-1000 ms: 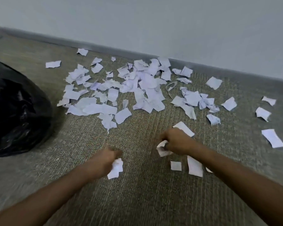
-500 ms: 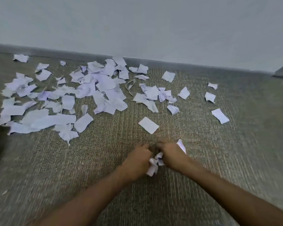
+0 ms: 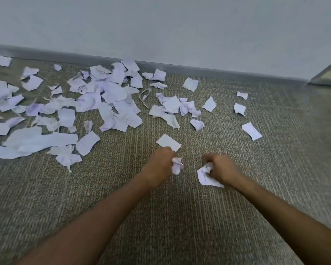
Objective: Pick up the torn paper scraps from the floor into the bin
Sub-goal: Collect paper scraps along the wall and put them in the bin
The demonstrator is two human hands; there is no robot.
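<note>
Hands split apart since half a second ago: left hand (image 3: pixel 159 165) fisted round a crumpled wad (image 3: pixel 177 165), right hand (image 3: pixel 221 169) clutching a larger scrap (image 3: pixel 205 176) on the carpet (image 3: pixel 180 226). Gathering phase, nothing binned yet. Main scrap pile (image 3: pixel 103 100) lies beyond-left of left hand. Bin out of frame; fingertips hidden.

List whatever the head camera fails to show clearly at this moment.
- The bin: not in the head view at all.
- Crumpled white paper wad in the left hand: curled fingers hide most of it.
- Creased white paper scrap gripped by the right hand: partly covered by that hand.
- Pile of torn white paper scraps: cut off by the left edge.
- Print on the scraps: too small and blurred.
</note>
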